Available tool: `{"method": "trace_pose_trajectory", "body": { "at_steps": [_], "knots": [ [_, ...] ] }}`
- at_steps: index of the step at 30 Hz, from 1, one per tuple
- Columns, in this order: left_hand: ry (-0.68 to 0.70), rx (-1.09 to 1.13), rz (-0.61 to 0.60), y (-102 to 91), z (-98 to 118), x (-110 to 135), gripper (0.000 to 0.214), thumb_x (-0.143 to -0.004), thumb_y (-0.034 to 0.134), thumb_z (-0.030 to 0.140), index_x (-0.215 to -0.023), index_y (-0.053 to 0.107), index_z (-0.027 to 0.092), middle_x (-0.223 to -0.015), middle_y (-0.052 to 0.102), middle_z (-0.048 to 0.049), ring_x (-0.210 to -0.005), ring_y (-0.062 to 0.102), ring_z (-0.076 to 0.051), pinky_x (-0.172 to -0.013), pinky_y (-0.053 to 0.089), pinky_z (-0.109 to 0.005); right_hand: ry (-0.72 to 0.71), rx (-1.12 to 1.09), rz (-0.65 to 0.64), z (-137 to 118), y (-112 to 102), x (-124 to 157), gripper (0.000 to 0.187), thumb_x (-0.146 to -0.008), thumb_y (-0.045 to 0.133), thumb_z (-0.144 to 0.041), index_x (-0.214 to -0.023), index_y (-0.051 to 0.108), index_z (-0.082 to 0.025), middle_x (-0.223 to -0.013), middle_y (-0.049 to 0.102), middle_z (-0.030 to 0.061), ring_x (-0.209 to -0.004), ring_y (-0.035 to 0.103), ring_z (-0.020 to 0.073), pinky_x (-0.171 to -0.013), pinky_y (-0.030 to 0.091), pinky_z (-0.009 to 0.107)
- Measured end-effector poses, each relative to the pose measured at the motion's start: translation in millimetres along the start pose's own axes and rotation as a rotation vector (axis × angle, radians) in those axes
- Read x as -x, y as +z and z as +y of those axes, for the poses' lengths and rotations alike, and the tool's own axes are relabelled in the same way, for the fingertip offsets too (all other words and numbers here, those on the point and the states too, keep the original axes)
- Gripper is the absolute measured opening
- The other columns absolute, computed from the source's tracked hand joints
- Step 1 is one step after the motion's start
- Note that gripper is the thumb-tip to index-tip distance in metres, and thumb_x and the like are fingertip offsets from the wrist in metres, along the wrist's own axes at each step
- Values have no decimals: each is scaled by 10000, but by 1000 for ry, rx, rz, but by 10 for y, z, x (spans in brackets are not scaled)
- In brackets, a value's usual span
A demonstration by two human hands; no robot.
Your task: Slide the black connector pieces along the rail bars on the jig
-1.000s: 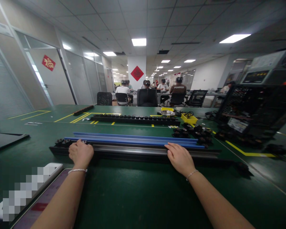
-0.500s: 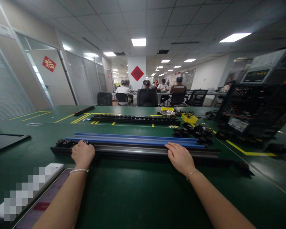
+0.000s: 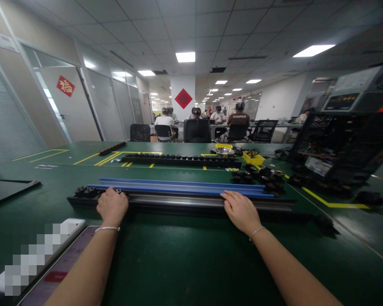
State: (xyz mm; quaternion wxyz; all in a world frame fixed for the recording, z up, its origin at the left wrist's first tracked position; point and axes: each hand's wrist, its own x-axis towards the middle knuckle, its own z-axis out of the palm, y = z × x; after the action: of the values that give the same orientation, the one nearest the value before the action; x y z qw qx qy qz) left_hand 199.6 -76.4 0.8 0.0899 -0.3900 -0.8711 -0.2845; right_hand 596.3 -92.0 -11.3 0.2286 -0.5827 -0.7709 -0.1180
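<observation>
A long black and grey rail (image 3: pixel 178 200) lies across the green table in front of me. My left hand (image 3: pixel 112 206) rests on its left part with the fingers curled over it. My right hand (image 3: pixel 241 211) lies on the rail further right, fingers bent down over its top edge. Two blue strips (image 3: pixel 178 186) lie side by side just behind the rail. Small black parts (image 3: pixel 84 192) sit at the rail's left end.
A second black rail (image 3: pixel 181 160) lies farther back. A heap of black parts (image 3: pixel 264 177), a yellow tray (image 3: pixel 253 158) and a metal bowl (image 3: pixel 224 150) are at the right. A black machine (image 3: pixel 341 136) stands far right. A tablet (image 3: pixel 55 272) lies near left. Several people sit beyond.
My left hand has slid a little to the right along the rail. My right hand has stayed in place.
</observation>
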Motion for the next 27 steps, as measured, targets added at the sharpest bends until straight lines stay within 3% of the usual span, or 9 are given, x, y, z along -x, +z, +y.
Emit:
{"method": "trace_pose_trajectory", "body": {
  "at_steps": [11, 27],
  "knots": [
    [11, -4, -3, -35, 70, 47, 474, -791, 432, 323, -1173, 487, 49, -1088, 578, -225, -1022, 536, -342, -842, 402, -426, -9, 16, -16, 4, 5, -3, 412, -858, 319, -274, -1153, 598, -207, -1218, 573, 43, -1125, 482, 188, -969, 346, 359],
    [24, 15, -12, -57, 131, 137, 478, -782, 419, 349, -1177, 466, 85, -1151, 558, -198, -1074, 495, -331, -934, 292, -484, -4, 4, 6, 2, 0, -4, 399, -850, 334, -268, -1138, 607, -233, -1205, 581, 40, -1111, 493, 184, -960, 357, 371]
  ]
}}
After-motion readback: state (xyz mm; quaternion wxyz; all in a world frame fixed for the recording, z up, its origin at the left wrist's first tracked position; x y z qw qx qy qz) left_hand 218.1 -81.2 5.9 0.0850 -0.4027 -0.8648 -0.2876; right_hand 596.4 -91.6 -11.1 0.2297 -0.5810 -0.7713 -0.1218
